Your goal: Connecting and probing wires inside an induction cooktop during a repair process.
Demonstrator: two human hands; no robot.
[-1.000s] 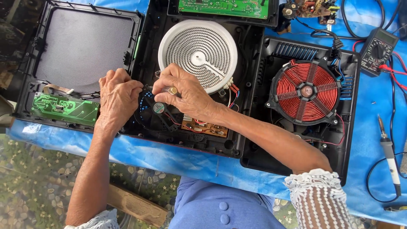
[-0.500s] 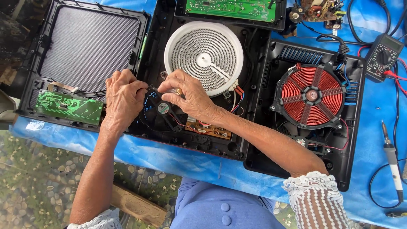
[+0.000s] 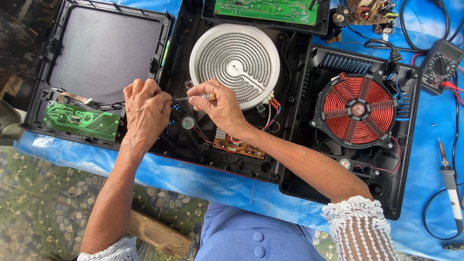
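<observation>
My right hand (image 3: pixel 220 108) pinches a thin screwdriver (image 3: pixel 191 98) between thumb and fingers, its grip closed on the handle end so the dark shaft lies nearly level and points left. My left hand (image 3: pixel 145 108) meets that shaft at its tip; the fingers are curled in and the fingertips touch the metal, but I cannot tell whether that grip truly clamps it or only steadies it. Both hands hover over the open black cooker housing (image 3: pixel 290 145), just above a small black fan (image 3: pixel 188 123) with a round sticker at its hub. Just below my right wrist sits a small brown circuit board (image 3: pixel 239 147) with red and white wires running to it. Right behind my hands lies the round white heating plate (image 3: pixel 234 63), and my right knuckles overlap its lower left rim.

To the left, a black frame (image 3: pixel 104 53) with a dark mesh panel lies flat, and a green circuit board (image 3: pixel 79 121) rests in its lower edge. To the right, a second black housing (image 3: pixel 401 159) carries a red copper coil (image 3: pixel 357 111). A long green board (image 3: pixel 266 9) sits at the far edge. Everything rests on a surface covered with a blue sheet (image 3: pixel 193 176). A black meter (image 3: pixel 437 65) and a soldering iron (image 3: pixel 449 186) lie at the far right.
</observation>
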